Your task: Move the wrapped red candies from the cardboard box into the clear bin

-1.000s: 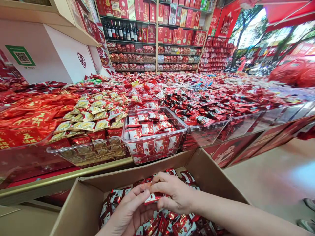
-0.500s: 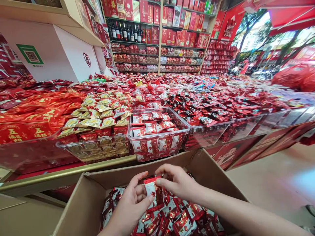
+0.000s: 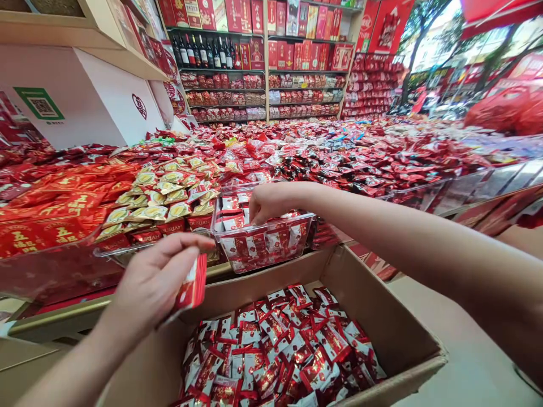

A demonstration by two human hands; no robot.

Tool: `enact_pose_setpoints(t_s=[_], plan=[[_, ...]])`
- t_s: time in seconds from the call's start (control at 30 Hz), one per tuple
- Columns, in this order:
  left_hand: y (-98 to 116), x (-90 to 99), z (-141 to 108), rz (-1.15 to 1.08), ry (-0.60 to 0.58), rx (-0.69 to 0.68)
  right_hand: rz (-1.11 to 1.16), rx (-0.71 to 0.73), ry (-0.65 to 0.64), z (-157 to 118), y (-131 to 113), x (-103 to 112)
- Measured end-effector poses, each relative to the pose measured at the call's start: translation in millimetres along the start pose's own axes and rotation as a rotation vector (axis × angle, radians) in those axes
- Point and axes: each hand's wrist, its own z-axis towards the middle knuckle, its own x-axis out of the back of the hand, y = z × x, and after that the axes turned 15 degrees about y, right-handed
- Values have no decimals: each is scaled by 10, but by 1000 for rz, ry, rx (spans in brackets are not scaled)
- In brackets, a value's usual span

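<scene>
My left hand [image 3: 155,277] is closed, pinching a red and white candy packet [image 3: 194,285] between thumb and fingers, above the left side of the cardboard box [image 3: 377,305]. Over the clear plastic bin [image 3: 263,229] reaches my right hand [image 3: 269,202], its fingers curled down among the candy packets [image 3: 233,220] there. Those fingertips are partly hidden, and whatever they pinch does not show. Loose packets of the same red and white kind [image 3: 275,345] lie jumbled in the cardboard box below both hands.
Gold durian packets [image 3: 165,195] fill a bin to the left, near large red bags [image 3: 46,209]. Dark red packets [image 3: 326,169] are heaped to the right. Behind stand shelves with wine bottles [image 3: 203,53] and red gift boxes [image 3: 241,17]. A white partition [image 3: 97,96] rises at the left.
My right hand has moved up and forward from the cardboard box into the clear bin. My left hand has shifted left and up, holding a packet. The view has moved slightly.
</scene>
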Motion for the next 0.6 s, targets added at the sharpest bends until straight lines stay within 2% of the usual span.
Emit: enact_pose_setpoints(t_s=[0.07, 0.13, 0.17, 0.33, 0.47, 0.6], plan=[[213, 49, 154, 314, 22, -201, -45, 10, -93, 58, -31, -5], [358, 45, 296, 546, -48, -378, -92, 21, -132, 91, -66, -9], [402, 25, 364, 638, -106, -410, -117, 26, -145, 103, -80, -12], [443, -157, 688, 849, -369, -448, -207, 57, -237, 131, -94, -28], [503, -291, 874, 937, -592, -455, -179, 67, -238, 101, -57, -15], [606, -397, 959, 958, -707, -372, -137, 57, -214, 74, -10, -9]])
